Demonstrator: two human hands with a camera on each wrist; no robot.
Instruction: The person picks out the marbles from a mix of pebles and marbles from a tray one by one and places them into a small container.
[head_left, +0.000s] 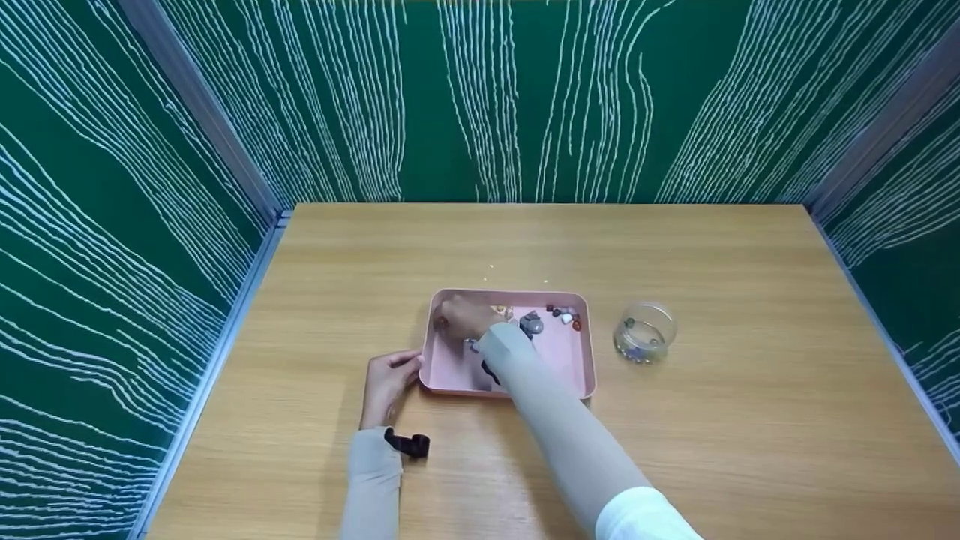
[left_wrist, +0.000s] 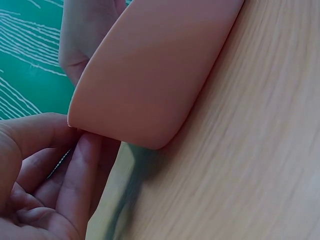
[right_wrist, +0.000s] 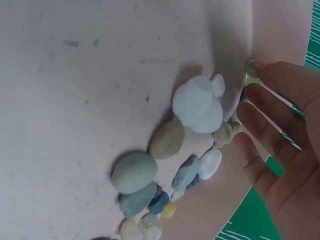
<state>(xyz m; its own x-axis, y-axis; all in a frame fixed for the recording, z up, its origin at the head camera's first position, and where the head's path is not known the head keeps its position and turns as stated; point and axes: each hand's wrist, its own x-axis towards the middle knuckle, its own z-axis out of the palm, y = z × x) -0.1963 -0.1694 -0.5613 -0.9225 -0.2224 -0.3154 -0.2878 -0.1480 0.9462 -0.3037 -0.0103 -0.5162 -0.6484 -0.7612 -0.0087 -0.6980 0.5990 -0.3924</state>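
Note:
My left hand (head_left: 388,382) pinches the near left corner of a pink tray (head_left: 510,393) between thumb and fingers; the left wrist view shows the tray's outer wall close up. Inside the tray, my right hand (head_left: 466,318) reaches to the left wall. In the right wrist view its thumb and forefinger pinch a small greenish, shiny pebble (right_wrist: 251,70) against the wall, the other fingers spread beside it. Around it lie white pebbles (right_wrist: 192,100), a brown pebble (right_wrist: 167,139), a grey-green pebble (right_wrist: 134,172) and several smaller stones. From the head view the right fingertips are blurred.
Right of the tray stands a clear round jar (head_left: 645,330) with a few small dark and coloured pieces in it. Dark, white and red stones (head_left: 566,316) sit in the tray's far right corner. Tiny pale bits lie on the wooden table (head_left: 720,435) behind the tray.

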